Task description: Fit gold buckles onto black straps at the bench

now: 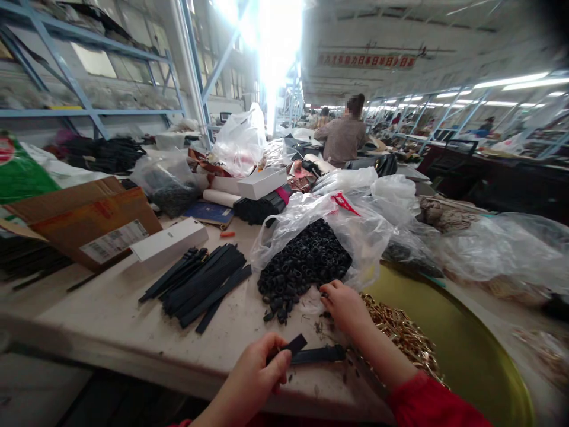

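My left hand (pixel 262 365) is closed on a flat black strap (pixel 297 344), whose squared end sticks out past the thumb. Just beyond it, another length of black strap (pixel 317 354) runs right along the table; whether it is the same piece I cannot tell. My right hand (pixel 347 305) reaches to the front edge of a heap of small black loops (pixel 306 255), spilling from a clear plastic bag (pixel 364 237). Its fingertips pinch a small dark piece, seemingly one of these loops. Under my right forearm lie gold metal buckles (pixel 400 326) on a gold-coloured round tray (pixel 471 344).
To the left lies a stack of black straps (pixel 204 279), beside a white box (pixel 171 240) and a cardboard carton (pixel 98 225). Behind are a blue book (pixel 208 212), an orange piece (pixel 227 234) and more plastic bags. A person (pixel 344 136) sits farther back.
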Action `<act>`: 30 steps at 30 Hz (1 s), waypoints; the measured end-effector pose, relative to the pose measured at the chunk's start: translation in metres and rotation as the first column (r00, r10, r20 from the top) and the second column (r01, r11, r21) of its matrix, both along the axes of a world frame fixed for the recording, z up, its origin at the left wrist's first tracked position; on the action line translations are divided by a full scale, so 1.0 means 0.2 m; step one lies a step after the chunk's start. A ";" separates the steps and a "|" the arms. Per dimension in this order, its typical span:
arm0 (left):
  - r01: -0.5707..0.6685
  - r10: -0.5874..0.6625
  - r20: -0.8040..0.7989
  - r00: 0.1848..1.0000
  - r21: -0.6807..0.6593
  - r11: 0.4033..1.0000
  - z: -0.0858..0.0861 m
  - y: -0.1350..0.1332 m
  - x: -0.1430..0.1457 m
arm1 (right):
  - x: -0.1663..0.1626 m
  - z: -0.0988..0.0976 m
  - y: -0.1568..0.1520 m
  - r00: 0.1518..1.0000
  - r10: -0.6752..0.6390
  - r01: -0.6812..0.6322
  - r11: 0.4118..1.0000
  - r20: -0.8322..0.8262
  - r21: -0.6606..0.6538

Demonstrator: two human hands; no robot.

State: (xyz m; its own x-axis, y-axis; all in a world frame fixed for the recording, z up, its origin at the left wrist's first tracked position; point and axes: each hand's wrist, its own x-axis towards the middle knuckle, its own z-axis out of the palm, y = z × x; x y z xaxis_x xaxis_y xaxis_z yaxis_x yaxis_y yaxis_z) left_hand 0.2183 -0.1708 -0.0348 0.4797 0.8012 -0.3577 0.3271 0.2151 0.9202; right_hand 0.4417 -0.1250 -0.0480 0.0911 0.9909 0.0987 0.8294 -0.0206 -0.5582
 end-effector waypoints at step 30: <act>0.066 -0.025 -0.162 0.986 0.252 0.965 0.07 -0.13 -0.03 | -0.35 -0.04 -0.56 0.484 -0.064 -0.068 0.992 -0.873 -0.110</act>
State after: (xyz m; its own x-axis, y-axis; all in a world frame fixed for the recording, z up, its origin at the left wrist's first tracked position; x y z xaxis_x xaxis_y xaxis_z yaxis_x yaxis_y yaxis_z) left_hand 0.2128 -0.1963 -0.0212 0.4719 0.8545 -0.2170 0.4754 -0.0393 0.8789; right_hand 0.3717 -0.2375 -0.0557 0.0631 0.9879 -0.1414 -0.0838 -0.1360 -0.9872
